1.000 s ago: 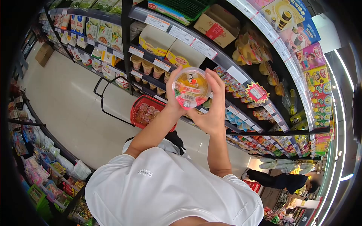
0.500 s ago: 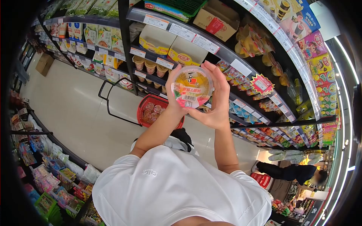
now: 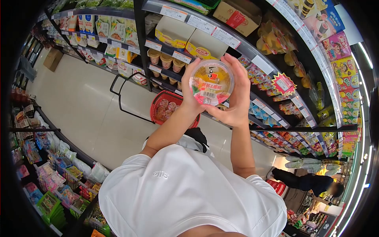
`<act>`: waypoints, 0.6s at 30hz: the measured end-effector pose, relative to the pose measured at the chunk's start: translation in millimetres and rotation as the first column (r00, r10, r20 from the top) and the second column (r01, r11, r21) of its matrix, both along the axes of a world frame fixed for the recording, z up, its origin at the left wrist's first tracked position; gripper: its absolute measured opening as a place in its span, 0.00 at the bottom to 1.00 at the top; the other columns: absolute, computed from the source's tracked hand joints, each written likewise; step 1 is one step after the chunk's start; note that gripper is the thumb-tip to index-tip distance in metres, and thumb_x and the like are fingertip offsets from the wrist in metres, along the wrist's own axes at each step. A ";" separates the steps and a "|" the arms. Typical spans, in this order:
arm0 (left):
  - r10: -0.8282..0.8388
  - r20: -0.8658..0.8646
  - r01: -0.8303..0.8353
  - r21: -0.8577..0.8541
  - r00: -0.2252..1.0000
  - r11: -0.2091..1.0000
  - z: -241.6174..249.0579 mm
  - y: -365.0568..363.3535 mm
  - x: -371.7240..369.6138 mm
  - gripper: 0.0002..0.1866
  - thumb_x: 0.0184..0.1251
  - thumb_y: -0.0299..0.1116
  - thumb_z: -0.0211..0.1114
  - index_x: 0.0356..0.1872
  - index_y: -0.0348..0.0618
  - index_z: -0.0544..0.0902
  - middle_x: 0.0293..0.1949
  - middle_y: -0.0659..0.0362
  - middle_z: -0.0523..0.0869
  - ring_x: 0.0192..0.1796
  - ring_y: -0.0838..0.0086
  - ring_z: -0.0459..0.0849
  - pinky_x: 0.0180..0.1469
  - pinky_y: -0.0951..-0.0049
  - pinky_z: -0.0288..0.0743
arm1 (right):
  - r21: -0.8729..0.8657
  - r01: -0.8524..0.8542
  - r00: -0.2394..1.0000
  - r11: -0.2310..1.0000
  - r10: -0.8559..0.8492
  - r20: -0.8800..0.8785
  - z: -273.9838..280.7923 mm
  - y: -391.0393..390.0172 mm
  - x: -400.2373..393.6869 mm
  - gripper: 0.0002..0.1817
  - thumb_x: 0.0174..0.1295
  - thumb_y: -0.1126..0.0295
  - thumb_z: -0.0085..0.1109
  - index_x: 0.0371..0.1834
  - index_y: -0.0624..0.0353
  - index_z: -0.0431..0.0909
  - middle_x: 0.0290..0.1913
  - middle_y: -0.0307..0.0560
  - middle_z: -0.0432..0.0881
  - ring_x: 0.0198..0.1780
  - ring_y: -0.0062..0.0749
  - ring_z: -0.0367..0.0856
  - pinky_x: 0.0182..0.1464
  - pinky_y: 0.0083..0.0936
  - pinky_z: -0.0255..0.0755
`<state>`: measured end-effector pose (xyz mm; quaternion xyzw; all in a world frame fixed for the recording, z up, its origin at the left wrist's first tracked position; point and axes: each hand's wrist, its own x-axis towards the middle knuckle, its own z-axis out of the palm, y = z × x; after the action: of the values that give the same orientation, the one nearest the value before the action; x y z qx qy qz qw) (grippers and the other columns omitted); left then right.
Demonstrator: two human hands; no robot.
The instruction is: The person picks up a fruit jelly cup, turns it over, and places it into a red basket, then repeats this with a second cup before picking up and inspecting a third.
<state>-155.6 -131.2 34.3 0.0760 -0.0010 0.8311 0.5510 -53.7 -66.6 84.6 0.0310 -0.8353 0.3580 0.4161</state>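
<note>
Between my two hands is a round jelly cup (image 3: 212, 82) with a printed lid in yellow, orange and pink and a barcode near its lower edge. My left hand (image 3: 191, 89) wraps the cup's left side. From the right, my right hand (image 3: 238, 93) curves around it, thumb under the lower rim. The lid faces me, and the cup's underside is hidden. Below and to the left, a red shopping basket (image 3: 156, 110) stands on the floor with several similar round cups (image 3: 166, 106) in it.
Shelves of packaged snacks (image 3: 260, 65) rise in front and to the right, with small brown-topped cups (image 3: 166, 60) to the left of my hands. A rack of bagged goods (image 3: 65, 173) lines the left. Another person (image 3: 304, 181) in dark clothing is at the lower right.
The view has shifted slightly, so the shelves and basket sit farther right. Both hands still hold the jelly cup, which appears a little higher and farther right.
</note>
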 end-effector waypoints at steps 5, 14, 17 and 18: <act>0.000 0.001 0.000 -0.045 1.000 0.999 1.2 2.7 6.2 0.25 0.74 0.51 0.46 0.55 0.42 0.77 0.51 0.54 0.83 0.53 0.68 0.83 0.57 0.63 0.78 | -0.059 -0.048 0.999 0.997 0.049 0.009 -1.9 0.1 1.1 0.57 0.37 0.66 0.80 0.74 0.55 0.56 0.71 0.62 0.60 0.70 0.55 0.65 0.69 0.47 0.62; 0.023 -0.032 -0.027 -0.120 0.999 0.992 -1.1 5.7 15.0 0.25 0.72 0.53 0.48 0.55 0.44 0.78 0.51 0.55 0.83 0.53 0.68 0.83 0.56 0.65 0.77 | 0.032 -0.032 0.999 0.999 0.032 -0.012 -8.3 6.9 8.6 0.62 0.34 0.65 0.84 0.74 0.61 0.52 0.72 0.65 0.58 0.71 0.52 0.64 0.70 0.43 0.63; -0.051 -0.003 0.050 -0.087 0.999 0.995 1.2 5.0 14.5 0.25 0.72 0.53 0.48 0.55 0.44 0.78 0.50 0.55 0.83 0.53 0.69 0.82 0.57 0.66 0.77 | 0.080 -0.005 1.000 0.997 0.006 -0.009 -8.0 7.9 12.3 0.63 0.33 0.65 0.84 0.74 0.61 0.51 0.72 0.65 0.58 0.71 0.52 0.64 0.70 0.43 0.63; -0.063 0.004 0.063 -0.084 0.998 0.994 1.3 4.6 15.0 0.25 0.72 0.53 0.48 0.55 0.44 0.78 0.50 0.55 0.83 0.53 0.69 0.83 0.57 0.66 0.76 | 0.087 0.004 1.000 0.996 -0.004 0.004 -7.7 7.6 13.4 0.63 0.32 0.65 0.84 0.74 0.61 0.51 0.72 0.65 0.59 0.71 0.51 0.65 0.70 0.43 0.62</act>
<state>-140.6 -126.6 35.6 0.0523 0.0312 0.8126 0.5797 -40.3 -58.9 76.9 0.0467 -0.8511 0.3205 0.4131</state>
